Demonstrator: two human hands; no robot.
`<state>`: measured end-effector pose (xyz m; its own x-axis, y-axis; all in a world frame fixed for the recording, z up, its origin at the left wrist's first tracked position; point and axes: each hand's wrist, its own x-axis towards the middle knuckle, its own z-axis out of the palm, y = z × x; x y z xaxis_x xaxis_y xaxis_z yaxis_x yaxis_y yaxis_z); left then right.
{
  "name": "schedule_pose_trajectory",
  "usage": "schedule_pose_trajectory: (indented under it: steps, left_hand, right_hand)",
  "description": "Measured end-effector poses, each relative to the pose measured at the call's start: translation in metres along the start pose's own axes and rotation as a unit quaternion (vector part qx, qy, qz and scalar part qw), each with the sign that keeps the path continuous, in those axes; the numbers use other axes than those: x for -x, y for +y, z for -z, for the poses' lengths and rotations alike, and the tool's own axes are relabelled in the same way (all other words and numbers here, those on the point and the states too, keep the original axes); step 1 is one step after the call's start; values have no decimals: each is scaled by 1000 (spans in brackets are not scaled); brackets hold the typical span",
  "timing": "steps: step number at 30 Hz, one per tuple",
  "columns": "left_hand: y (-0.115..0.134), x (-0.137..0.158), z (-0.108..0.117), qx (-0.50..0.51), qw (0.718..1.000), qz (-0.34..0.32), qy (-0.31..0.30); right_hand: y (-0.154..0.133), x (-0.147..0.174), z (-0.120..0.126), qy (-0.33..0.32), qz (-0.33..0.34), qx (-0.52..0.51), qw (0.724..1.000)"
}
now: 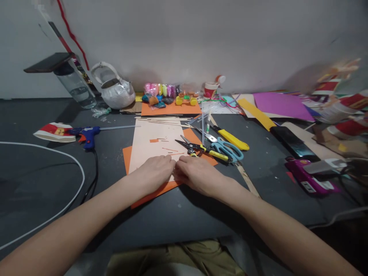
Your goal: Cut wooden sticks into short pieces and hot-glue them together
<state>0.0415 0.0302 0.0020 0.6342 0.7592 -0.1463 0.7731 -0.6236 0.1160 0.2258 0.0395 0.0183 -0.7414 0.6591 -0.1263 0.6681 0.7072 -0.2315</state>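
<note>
My left hand point(156, 172) and my right hand point(198, 172) meet low over a pale sheet point(155, 130), knuckles close together. The fingers of both are curled inward, and whatever they pinch is hidden behind them. Orange paper point(126, 157) sticks out from under the pale sheet. On the sheet lie a small orange paper piece point(154, 140) and several thin orange strips point(169, 149). Just beyond my right hand are black-and-yellow pliers point(212, 152), blue-handled scissors point(227, 148) and a yellow cutter point(234, 140).
A blue glue gun point(89, 138) with a cord lies left, beside a cut paper cup piece point(54, 132). Behind stand a silver kettle point(116, 92), a water bottle point(77, 90) and packs of coloured clay point(162, 92). Rightward are purple paper point(283, 105) and a magenta device point(307, 176).
</note>
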Motion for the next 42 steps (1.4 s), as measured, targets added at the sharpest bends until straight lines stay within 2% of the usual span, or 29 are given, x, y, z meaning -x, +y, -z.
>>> schedule_pose_trajectory:
  steps: [6, 13, 18, 23, 28, 32, 35, 37, 39, 42]
  left_hand:
    - [-2, -1, 4, 2, 1000, 10, -13]
    - [-1, 3, -6, -13, 1000, 28, -4]
    - [12, 0, -12, -38, 998, 57, -7]
    - [22, 3, -14, -36, 995, 92, -5]
    - [22, 6, -12, 19, 991, 131, 0]
    - [10, 7, -8, 131, 977, 165, 21]
    - [-5, 13, -5, 267, 945, 186, 40]
    - [-12, 19, -4, 383, 904, 186, 42]
    - [-15, 25, -4, 502, 846, 176, 32]
    - [-11, 30, -4, 644, 744, 170, 41]
  right_hand:
    - [3, -8, -19, 21, -28, 7, 999]
    - [-9, -13, -26, 25, -74, 19, 997]
    - [-1, -6, -15, 47, -97, 43, 993]
    - [29, 21, -1, 107, -195, 119, 968]
    - [36, 30, -12, 118, -201, 119, 965]
    - [33, 31, -18, 162, -199, 92, 962]
    - [44, 41, -15, 206, -204, 72, 954]
    - [62, 49, -11, 243, -230, 72, 940]
    - [82, 56, -6, 268, -264, 83, 923]
    - [100, 57, 1, 252, -270, 89, 925]
